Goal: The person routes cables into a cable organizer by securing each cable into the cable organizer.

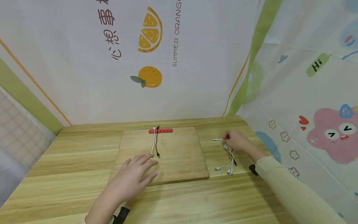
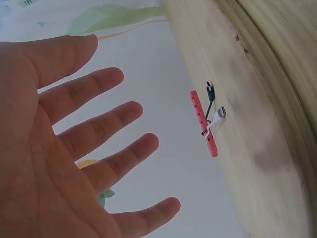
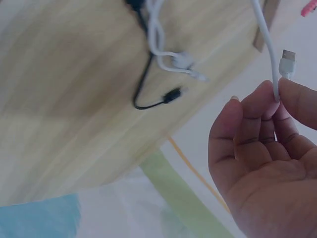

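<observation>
My right hand (image 1: 236,141) pinches a white USB cable (image 3: 270,44) between thumb and fingertips; its metal USB plug (image 3: 287,62) sticks out beyond the thumb. Below that hand, a loose bunch of white cables (image 1: 231,158) lies on the table with a black cable (image 3: 143,79) among them. My left hand (image 1: 135,175) hovers over the front left of the wooden board, fingers spread and holding nothing. Along the board's back edge is a red cable clip strip (image 1: 167,130) with several slots. A white cable (image 1: 153,144) and a black cable (image 1: 156,143) run forward from its left end.
The wooden board (image 1: 184,158) lies on a wood-grain table (image 1: 184,202). Behind the table hangs a white curtain (image 1: 195,93) printed with oranges, and another printed curtain (image 1: 279,87) hangs on the right. Black straps are at both wrists.
</observation>
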Motion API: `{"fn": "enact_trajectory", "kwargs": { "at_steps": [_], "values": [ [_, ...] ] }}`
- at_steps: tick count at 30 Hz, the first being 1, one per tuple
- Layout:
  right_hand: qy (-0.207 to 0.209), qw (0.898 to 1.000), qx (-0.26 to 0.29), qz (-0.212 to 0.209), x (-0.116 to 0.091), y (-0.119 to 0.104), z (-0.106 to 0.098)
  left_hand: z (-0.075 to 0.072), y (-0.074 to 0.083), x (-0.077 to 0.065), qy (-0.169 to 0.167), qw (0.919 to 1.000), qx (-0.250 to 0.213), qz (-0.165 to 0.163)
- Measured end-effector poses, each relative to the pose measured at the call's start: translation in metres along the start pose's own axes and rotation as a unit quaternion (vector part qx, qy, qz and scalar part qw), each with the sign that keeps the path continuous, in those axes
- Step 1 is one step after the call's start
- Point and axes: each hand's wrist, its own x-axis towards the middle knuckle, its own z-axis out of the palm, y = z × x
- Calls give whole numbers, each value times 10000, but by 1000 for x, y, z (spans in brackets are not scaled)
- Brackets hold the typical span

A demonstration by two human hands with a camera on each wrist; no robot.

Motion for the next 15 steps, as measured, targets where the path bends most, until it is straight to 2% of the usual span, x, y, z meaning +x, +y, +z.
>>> {"fn": "enact_trajectory", "kwargs": {
  "at_steps": [8,15],
  "values": [
    [-130,9998,-32,-132,-7,-26,-7,-2,1,3,5,10000,-42,86],
    [-55,9992,-8,-396,-13,-49,-5,-3,5,10,-96,9998,-141,104]
  ]
}}
